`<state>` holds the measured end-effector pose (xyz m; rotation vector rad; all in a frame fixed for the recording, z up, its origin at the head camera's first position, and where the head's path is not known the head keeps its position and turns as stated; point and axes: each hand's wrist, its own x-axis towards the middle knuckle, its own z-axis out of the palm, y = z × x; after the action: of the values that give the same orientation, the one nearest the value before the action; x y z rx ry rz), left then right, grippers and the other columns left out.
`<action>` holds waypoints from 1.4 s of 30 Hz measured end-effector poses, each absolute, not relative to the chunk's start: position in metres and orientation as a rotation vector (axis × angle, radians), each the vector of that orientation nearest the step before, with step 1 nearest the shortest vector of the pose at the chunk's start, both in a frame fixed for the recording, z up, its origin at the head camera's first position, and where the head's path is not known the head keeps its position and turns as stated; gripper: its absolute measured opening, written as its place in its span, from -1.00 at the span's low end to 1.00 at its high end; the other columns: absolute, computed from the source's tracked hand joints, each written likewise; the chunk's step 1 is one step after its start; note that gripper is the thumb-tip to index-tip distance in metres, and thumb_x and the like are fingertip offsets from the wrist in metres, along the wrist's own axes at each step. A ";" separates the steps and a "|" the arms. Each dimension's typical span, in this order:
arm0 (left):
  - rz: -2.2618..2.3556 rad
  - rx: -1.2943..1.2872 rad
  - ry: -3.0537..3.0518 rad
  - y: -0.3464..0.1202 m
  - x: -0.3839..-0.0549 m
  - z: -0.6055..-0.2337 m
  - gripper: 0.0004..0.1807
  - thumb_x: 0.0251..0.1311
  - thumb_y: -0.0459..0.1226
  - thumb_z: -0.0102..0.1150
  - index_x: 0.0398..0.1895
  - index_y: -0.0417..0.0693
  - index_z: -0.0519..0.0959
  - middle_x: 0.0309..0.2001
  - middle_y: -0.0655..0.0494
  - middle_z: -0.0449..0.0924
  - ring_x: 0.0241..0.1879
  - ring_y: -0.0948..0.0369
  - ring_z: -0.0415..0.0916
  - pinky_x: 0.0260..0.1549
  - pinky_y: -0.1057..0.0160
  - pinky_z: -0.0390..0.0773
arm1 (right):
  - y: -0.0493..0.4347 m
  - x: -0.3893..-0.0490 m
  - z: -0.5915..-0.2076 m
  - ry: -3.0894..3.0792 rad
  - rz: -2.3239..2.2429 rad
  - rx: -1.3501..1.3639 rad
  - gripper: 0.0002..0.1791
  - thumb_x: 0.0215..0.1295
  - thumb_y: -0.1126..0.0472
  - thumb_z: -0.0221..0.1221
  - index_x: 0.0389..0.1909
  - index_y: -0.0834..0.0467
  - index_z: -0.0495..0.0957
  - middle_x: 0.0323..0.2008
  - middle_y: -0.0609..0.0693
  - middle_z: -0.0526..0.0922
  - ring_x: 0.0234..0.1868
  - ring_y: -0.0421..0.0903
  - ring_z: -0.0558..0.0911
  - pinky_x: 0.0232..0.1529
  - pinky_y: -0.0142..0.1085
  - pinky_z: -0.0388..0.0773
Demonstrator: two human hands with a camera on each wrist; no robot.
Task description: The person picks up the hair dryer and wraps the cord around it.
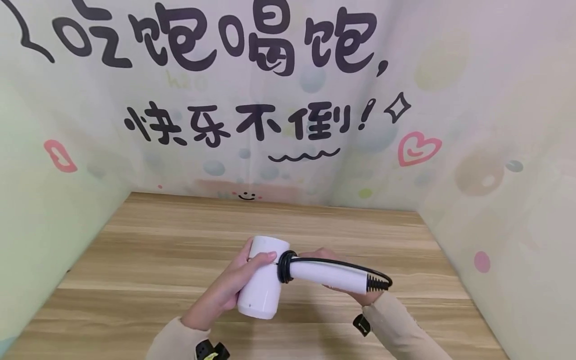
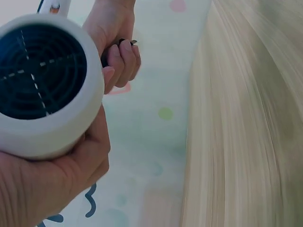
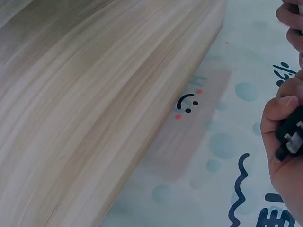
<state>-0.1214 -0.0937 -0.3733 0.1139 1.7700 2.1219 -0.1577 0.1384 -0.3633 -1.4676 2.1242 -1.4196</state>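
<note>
A white hair dryer [image 1: 260, 295] is held up above the table, its black power cord [image 1: 286, 267] coiled around the handle close to the barrel. My left hand [image 1: 238, 275] grips the barrel, thumb across its top side. In the left wrist view, the dark round grille [image 2: 42, 71] at one end of the barrel shows. Partly hidden behind the handle is my right hand [image 1: 321, 252]. Both wrist views show its fingers [image 2: 127, 61] curled around a black piece [image 3: 291, 135], which looks like the cord's plug.
Beneath the hands lies a wood-grain table [image 1: 180, 235]. A pale printed cloth backdrop [image 1: 270, 175] stands along its back edge, with similar pale walls [image 1: 517, 200] at both sides. Black wrist straps [image 1: 211, 350] sit at the sleeve cuffs.
</note>
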 end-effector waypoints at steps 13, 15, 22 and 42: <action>1.955 0.287 1.836 -0.098 -0.119 -0.370 -0.38 0.17 -0.12 0.12 0.23 0.00 0.09 -0.21 -0.10 0.48 -0.37 0.12 0.56 -0.46 0.11 0.59 | 0.135 -0.161 -0.366 2.657 -0.909 -1.302 -0.89 0.20 0.24 0.18 -0.51 0.07 0.56 -0.58 -0.18 0.57 -0.54 -0.44 0.40 -0.54 -0.56 0.39; 1.931 0.305 1.862 -0.098 -0.119 -0.370 -0.36 0.16 -0.13 0.13 0.26 0.01 0.09 -0.18 -0.12 0.45 -0.36 0.13 0.55 -0.45 0.14 0.58 | 0.137 -0.161 -0.364 2.767 -0.829 -1.322 -0.88 0.17 0.18 0.23 -0.54 0.04 0.58 -0.58 -0.21 0.61 -0.56 -0.46 0.40 -0.53 -0.58 0.38; 1.857 0.404 1.954 -0.094 -0.121 -0.372 -0.38 0.13 -0.14 0.19 0.22 0.07 0.14 -0.14 -0.17 0.40 -0.38 0.11 0.55 -0.49 0.15 0.59 | 0.143 -0.157 -0.350 2.847 -0.808 -1.321 -0.89 0.09 0.08 0.31 -0.49 -0.02 0.59 -0.50 -0.25 0.64 -0.50 -0.46 0.47 -0.47 -0.56 0.43; 1.698 0.363 2.276 -0.088 -0.126 -0.382 -0.29 0.03 -0.08 0.28 0.22 0.05 0.17 -0.26 -0.09 0.48 -0.43 0.15 0.51 -0.55 0.21 0.54 | 0.135 -0.140 -0.336 2.849 -0.862 -1.311 -0.81 0.09 0.28 0.29 -0.31 0.10 0.49 -0.37 -0.12 0.56 -0.41 -0.33 0.50 -0.44 -0.50 0.51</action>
<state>-0.1262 -0.0880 -0.3817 0.3627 2.2758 1.6975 -0.1402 0.1351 -0.3360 -1.3108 2.8486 -0.8617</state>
